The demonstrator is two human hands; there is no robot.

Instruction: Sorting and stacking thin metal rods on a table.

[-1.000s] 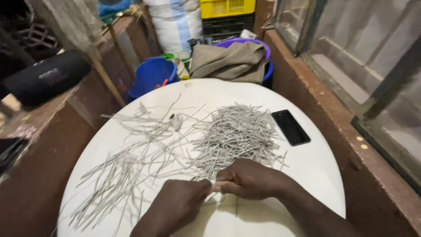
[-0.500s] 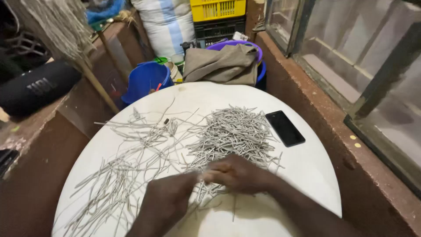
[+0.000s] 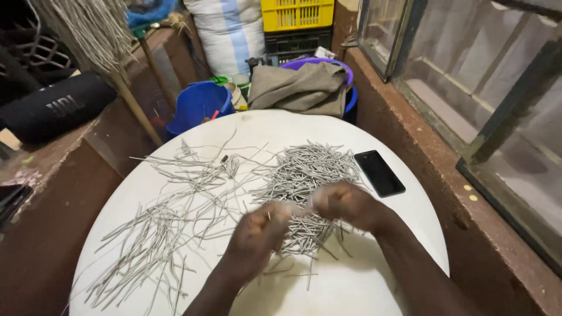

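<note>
Both hands, left hand [image 3: 257,231] and right hand [image 3: 345,205], are clenched on a thin grey strip [image 3: 298,206] above the pile of strips [image 3: 307,175] on the white surface [image 3: 363,281].

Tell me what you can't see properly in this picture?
- Head view: what the left hand and right hand pinch between them; motion blur and the fingers hide it.
- Bottom of the white table: cut off by the picture's edge.
- Inside of the purple tub: covered by the folded cloth.

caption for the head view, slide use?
Both hands, left hand and right hand, pinch a grey strip over a pile of strips on a white table.
</note>
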